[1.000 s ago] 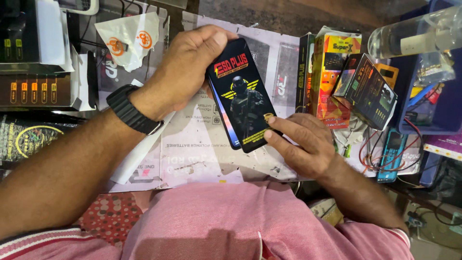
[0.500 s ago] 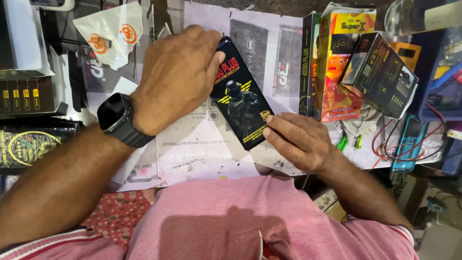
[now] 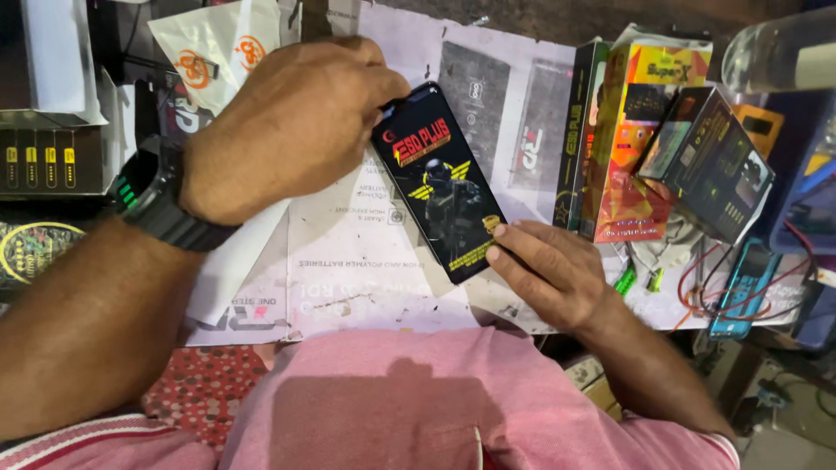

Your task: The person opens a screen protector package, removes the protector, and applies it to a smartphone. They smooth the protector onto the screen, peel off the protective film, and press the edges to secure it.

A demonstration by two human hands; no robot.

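Black glossy phone-shaped packet (image 3: 442, 181) pinched at both ends over the paper-covered bench (image 3: 348, 261) — left hand (image 3: 287, 122) closed on the top edge, right hand (image 3: 549, 271) gripping the lower corner — tilted, steadied for handling.

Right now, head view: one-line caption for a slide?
Left hand and right hand hold a black phone-shaped pack over a paper-covered bench.

Work surface covered by flattened printed cardboard sheets (image 3: 348, 261), white and grey. Far right: upright colourful product boxes (image 3: 623, 148), a dark box (image 3: 710, 161) leaning against them, a clear plastic bottle (image 3: 775, 52) lying above. Right edge: tangle of red wires (image 3: 697, 278) beside a blue circuit board (image 3: 740, 287). Left: stacked dark boxes (image 3: 39, 165), white pouch with orange emblems (image 3: 213, 48). Lighting even, soft shadows.
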